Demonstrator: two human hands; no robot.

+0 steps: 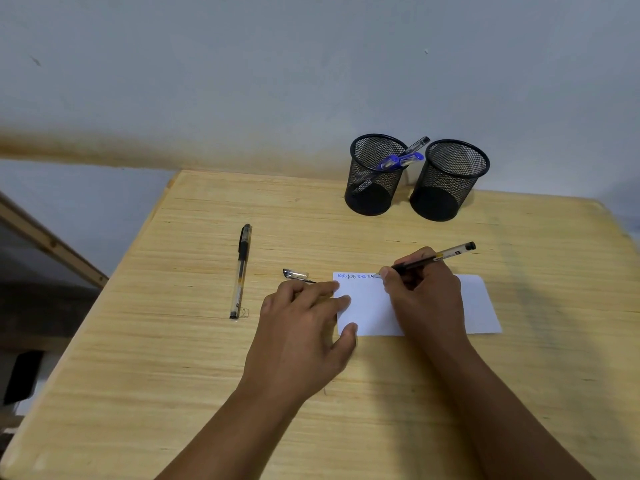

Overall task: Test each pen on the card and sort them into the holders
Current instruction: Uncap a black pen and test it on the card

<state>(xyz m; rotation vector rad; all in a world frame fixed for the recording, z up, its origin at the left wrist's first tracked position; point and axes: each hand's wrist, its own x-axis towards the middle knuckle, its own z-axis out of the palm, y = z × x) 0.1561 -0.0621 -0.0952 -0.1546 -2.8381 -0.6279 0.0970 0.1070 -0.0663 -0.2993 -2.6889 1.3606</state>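
A white card lies on the wooden table, with small blue and black marks along its top left edge. My right hand grips a black uncapped pen whose tip touches the card by those marks. My left hand lies flat, its fingers pressing the card's left edge. A clear pen cap rests just above my left hand. A capped black pen lies alone to the left. Two black mesh holders stand at the back: the left holder contains blue and clear pens, and the right holder looks empty.
The table ends at a left edge near a wooden frame and a dark object on the floor. A pale wall rises right behind the holders.
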